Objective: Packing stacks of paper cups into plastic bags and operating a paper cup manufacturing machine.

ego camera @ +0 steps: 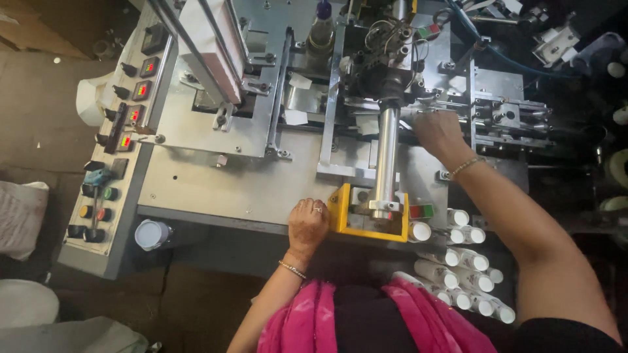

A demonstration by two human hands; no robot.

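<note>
The left hand [307, 225] rests on the front edge of the grey metal machine bench [248, 189], fingers curled together over the rim and clamped on nothing separate; a ring shows on one finger and a thin bangle on the wrist. It lies just beside the yellow metal bracket [341, 216] that frames the near end of a long polished steel cylinder [386, 157], which runs away from the person toward the dark head of the machine.

The right hand [439, 131] reaches further in, to the right of the steel cylinder, with its fingertips among the small metal fittings [504, 117] there. Whether it grips anything cannot be told, since the fingers are partly hidden by the mechanism. A beaded bracelet sits on that wrist.

Below the right forearm lies a heap of white plastic tubes with round white caps [464, 274], smooth and cylindrical, lying on their sides and touching one another, cap ends mostly facing the right. At the far left of the bench a slanted control panel [114, 157] carries red-lit displays and coloured knobs.
</note>
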